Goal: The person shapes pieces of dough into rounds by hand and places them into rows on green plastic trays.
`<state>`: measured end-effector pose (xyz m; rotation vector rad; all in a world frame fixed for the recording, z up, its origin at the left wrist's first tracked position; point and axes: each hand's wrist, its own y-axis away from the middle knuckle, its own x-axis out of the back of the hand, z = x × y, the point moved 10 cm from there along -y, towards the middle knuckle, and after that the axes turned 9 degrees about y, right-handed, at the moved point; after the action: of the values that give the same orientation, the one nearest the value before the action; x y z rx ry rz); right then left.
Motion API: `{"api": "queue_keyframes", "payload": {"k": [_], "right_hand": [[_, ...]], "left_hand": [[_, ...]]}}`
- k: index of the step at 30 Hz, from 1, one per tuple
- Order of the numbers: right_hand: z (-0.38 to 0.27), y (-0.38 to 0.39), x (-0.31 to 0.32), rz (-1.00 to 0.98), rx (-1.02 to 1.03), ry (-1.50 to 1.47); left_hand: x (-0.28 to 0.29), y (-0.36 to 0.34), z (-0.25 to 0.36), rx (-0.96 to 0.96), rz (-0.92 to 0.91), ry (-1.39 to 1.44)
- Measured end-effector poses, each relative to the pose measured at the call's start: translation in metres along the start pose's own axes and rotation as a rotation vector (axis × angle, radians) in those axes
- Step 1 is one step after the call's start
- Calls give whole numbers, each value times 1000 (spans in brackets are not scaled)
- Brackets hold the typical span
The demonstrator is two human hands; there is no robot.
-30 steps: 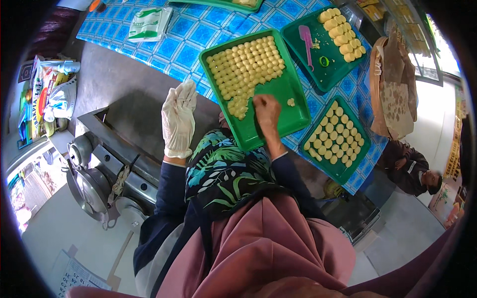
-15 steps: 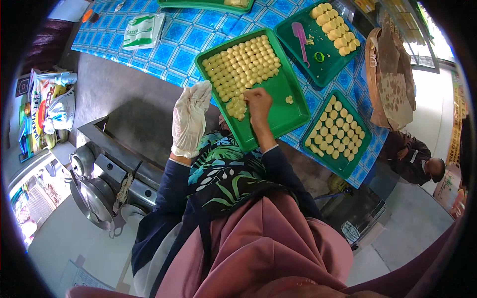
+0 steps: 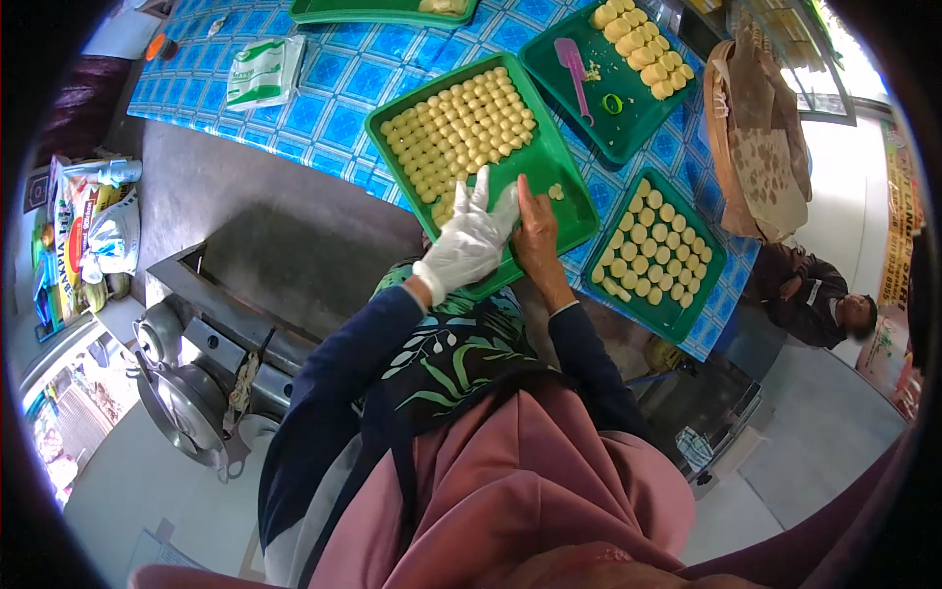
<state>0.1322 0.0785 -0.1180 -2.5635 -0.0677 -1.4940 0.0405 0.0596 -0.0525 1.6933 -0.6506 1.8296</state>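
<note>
Over the near part of a green tray, my left hand, in a white glove, has its fingers spread. Beside it my bare right hand is held with fingers stretched out, its inner side against the gloved fingertips. Nothing shows between the hands, though the space where they meet is partly hidden. Rows of small pale-yellow dough balls fill the far left of the tray, close to the gloved fingers. A small dough cluster lies apart, right of my right hand.
On the blue checked tablecloth, another green tray holds dough rounds, a pink spatula and a green ring cutter. A third tray has spaced dough discs. A person sits at right; a stove with pots stands left.
My left hand has moved right and turned over the tray, meeting my right hand. The right hand has left the dough balls, shifted right and straightened its fingers. The whole view has shifted slightly.
</note>
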Motion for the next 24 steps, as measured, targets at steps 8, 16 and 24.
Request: {"api": "queue_keyframes", "payload": {"k": [8,16,24], "right_hand": [[-11,-35,41,262,204,198],[-34,-72,-26,241,571,556],[-29,-78,-17,269,513,462]], "left_hand": [[-35,-10,-14,109,114,477],[-2,66,-82,416,544,1143],[-10,92,-103,509,718,1238]]}}
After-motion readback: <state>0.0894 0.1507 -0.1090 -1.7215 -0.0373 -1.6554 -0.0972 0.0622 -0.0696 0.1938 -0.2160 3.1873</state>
